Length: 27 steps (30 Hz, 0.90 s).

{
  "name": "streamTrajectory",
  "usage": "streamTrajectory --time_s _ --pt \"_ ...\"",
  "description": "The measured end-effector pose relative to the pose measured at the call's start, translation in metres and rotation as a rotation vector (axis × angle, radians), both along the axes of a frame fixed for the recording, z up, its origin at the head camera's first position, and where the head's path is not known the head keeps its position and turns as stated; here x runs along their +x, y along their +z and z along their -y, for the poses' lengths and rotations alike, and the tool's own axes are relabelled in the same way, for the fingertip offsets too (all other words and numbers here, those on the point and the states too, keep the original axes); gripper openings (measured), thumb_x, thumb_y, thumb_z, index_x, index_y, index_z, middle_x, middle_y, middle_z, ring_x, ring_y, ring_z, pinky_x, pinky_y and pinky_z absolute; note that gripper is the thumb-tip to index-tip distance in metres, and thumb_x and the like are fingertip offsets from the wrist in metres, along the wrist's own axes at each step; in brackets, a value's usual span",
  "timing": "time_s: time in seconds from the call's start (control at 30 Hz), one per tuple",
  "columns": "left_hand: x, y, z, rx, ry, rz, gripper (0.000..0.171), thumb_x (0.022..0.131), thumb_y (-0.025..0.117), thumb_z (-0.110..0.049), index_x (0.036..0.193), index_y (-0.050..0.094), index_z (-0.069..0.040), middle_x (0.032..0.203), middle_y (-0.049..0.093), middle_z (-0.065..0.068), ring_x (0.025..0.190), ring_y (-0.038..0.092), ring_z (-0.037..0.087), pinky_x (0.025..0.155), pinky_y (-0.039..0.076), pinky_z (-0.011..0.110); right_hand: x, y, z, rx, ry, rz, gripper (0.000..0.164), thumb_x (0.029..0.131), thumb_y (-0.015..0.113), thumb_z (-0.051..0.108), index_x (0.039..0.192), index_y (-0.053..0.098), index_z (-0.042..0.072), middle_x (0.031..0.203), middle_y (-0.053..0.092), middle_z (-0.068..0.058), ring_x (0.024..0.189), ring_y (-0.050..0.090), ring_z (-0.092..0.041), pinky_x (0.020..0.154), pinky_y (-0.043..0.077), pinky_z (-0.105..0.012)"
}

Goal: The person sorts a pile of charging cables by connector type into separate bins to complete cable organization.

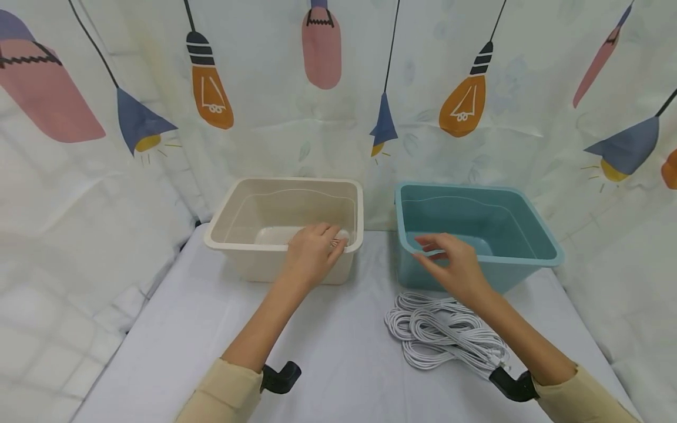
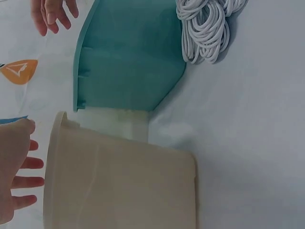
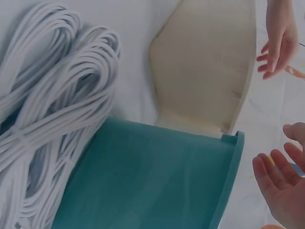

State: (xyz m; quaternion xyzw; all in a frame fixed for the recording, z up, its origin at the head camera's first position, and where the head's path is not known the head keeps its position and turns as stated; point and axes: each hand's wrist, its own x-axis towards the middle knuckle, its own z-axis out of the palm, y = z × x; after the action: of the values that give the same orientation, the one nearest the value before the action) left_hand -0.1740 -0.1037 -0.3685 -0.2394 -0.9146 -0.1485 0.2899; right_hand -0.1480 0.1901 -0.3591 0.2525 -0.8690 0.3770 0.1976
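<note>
My left hand point(image 1: 311, 249) is over the front rim of the beige bin point(image 1: 248, 247), its fingers apart and holding nothing in the left wrist view. Just past its fingertips, a small white object point(image 1: 344, 234) shows inside that bin at the right end, partly hidden by the hand. Over the left front corner of the teal bin point(image 1: 529, 260), my right hand point(image 1: 455, 261) hovers with fingers and thumb parted and nothing between them. Bundles of white cable point(image 1: 444, 332) lie on the table in front of the teal bin, below my right forearm.
Both bins stand side by side at the back of the white-covered table point(image 1: 338, 364), a narrow gap between them. Behind them hangs a curtain point(image 1: 264, 147) printed with lamps and bulbs. It also closes off both sides.
</note>
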Motion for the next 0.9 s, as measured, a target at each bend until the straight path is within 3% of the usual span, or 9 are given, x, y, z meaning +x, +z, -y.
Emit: streamTrajectory --time_s 0.17,0.37,0.6,0.9 --pt "0.000 -0.002 -0.014 -0.085 -0.001 0.001 0.030 0.102 0.071 -0.028 0.122 0.075 -0.006 0.114 0.076 0.010 0.108 0.072 0.034 0.097 0.057 0.049 0.011 -0.010 -0.011 0.016 -0.018 -0.058 0.035 0.083 0.083 -0.010 0.116 0.073 -0.005 0.108 0.076 -0.019 0.094 0.073 -0.033 0.076 0.063 -0.040" --pt "0.003 -0.002 -0.031 -0.155 -0.016 0.019 0.037 0.104 0.069 -0.034 0.131 0.073 -0.009 0.120 0.075 0.007 0.113 0.069 0.030 0.103 0.054 0.046 0.026 -0.022 -0.024 0.035 -0.028 -0.103 0.041 0.079 0.087 -0.009 0.117 0.075 0.000 0.108 0.077 -0.011 0.093 0.072 -0.029 0.080 0.057 -0.016" --pt "0.003 -0.005 -0.048 -0.165 -0.088 0.048 0.038 0.106 0.066 -0.034 0.134 0.071 -0.009 0.127 0.073 0.009 0.119 0.067 0.029 0.107 0.051 0.046 0.038 -0.038 -0.040 0.092 -0.041 -0.104 0.044 0.076 0.087 -0.009 0.117 0.074 0.000 0.107 0.077 -0.010 0.093 0.072 -0.027 0.077 0.058 -0.020" --pt "-0.001 -0.007 -0.072 -0.185 -0.166 0.012 0.037 0.108 0.064 -0.034 0.135 0.069 -0.009 0.128 0.073 0.007 0.121 0.068 0.025 0.108 0.051 0.040 0.049 -0.065 -0.060 0.149 -0.036 -0.045 0.047 0.076 0.088 -0.006 0.119 0.074 0.002 0.108 0.078 -0.010 0.093 0.072 -0.024 0.073 0.058 -0.026"
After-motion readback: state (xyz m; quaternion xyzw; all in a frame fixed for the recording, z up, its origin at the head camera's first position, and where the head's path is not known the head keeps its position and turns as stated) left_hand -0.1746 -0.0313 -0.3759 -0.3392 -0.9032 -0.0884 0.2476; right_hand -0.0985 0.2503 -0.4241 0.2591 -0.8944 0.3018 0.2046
